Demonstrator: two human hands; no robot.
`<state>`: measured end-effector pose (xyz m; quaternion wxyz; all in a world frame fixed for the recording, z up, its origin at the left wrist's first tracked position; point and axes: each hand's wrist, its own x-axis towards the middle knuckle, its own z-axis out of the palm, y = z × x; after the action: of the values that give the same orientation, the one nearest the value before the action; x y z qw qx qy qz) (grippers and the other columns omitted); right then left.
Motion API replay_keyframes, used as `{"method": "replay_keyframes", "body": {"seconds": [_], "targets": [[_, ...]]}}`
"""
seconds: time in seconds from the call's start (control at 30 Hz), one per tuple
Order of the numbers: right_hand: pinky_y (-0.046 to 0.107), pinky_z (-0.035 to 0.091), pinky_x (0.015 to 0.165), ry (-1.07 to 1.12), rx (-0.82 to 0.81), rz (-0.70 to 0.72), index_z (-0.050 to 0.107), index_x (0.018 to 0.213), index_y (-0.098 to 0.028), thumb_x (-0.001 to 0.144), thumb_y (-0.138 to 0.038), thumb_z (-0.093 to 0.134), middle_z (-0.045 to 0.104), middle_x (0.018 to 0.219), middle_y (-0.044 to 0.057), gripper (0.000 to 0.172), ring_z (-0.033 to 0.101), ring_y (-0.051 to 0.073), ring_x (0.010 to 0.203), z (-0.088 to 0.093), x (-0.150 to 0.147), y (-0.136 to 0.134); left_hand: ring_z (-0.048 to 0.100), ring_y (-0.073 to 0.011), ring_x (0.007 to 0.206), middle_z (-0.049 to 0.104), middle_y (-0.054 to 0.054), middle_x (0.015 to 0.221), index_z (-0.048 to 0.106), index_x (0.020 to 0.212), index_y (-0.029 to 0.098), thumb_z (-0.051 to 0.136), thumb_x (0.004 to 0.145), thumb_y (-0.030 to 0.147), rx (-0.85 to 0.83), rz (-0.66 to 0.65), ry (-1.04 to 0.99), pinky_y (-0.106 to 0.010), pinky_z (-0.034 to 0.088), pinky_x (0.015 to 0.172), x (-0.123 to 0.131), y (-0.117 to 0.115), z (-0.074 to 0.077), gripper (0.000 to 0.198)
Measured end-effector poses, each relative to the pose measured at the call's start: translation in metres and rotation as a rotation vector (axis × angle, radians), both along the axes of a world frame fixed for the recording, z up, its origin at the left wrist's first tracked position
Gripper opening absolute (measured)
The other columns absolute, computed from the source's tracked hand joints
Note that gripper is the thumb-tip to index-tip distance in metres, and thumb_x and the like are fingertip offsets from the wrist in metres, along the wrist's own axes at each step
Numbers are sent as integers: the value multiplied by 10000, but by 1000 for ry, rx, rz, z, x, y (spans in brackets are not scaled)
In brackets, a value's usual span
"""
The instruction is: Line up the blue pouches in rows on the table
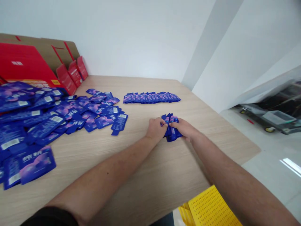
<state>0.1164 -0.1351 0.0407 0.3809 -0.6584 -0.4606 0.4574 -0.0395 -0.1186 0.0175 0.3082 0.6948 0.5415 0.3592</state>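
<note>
Black sleeve [53, 217] foremost; bunched blue packets [173, 135] between hands [155, 128], both pinching them over table [145, 179].

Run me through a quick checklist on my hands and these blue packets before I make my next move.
1. Left hand on the held packets: ok, fingers at their left side.
2. Right hand on them too: ok, thumb across the front.
3. Number of packets held: cannot tell, they overlap and the hands cover part.
4. Far row in order: ok, packets overlap in one line.
5. Loose pile on the left sorted: not ok, packets lie at mixed angles.
6. Far row apart from the loose pile: ok, bare table shows between.
</note>
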Motion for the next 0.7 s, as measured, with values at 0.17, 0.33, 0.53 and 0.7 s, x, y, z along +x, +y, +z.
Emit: {"method": "replay_keyframes", "body": {"seconds": [0.17, 0.33, 0.53, 0.7], "targets": [[276, 561, 669, -114, 35, -73, 712, 982, -198, 773, -249, 741, 770, 823, 35, 217, 720, 194, 736, -6, 65, 43, 575, -254, 1133, 622, -82, 919, 657, 844, 208, 667, 884, 202, 33, -7, 1, -371, 484, 1026, 71, 45, -3, 42], [278, 578, 679, -100, 68, -44, 689, 1072, -197, 763, -291, 823, 776, 923, 63, 350, 728, 196, 797, -4, 113, 71, 565, -273, 1152, 615, -126, 976, 630, 876, 188, 600, 919, 200, 65, -23, -3, -386, 472, 1041, 124, 80, -6, 54], [221, 544, 558, 144, 10, -40, 626, 1207, -254, 636, -112, 842, 759, 948, 0, 627, 670, 129, 644, 1, 156, 84, 564, -246, 1210, 661, -125, 1089, 663, 1006, 185, 626, 929, 237, 136, -160, -16, -356, 443, 1102, 144, 94, -11, 100], [219, 539, 545, 34, 100, -101, 642, 1165, -237, 647, -24, 768, 696, 753, -34, 574, 623, 118, 564, -8, 181, 101, 560, -275, 1256, 668, -165, 1188, 675, 1146, 147, 652, 916, 315, 200, -290, 27, -394, 418, 1155, 142, 93, -17, 286]]}}
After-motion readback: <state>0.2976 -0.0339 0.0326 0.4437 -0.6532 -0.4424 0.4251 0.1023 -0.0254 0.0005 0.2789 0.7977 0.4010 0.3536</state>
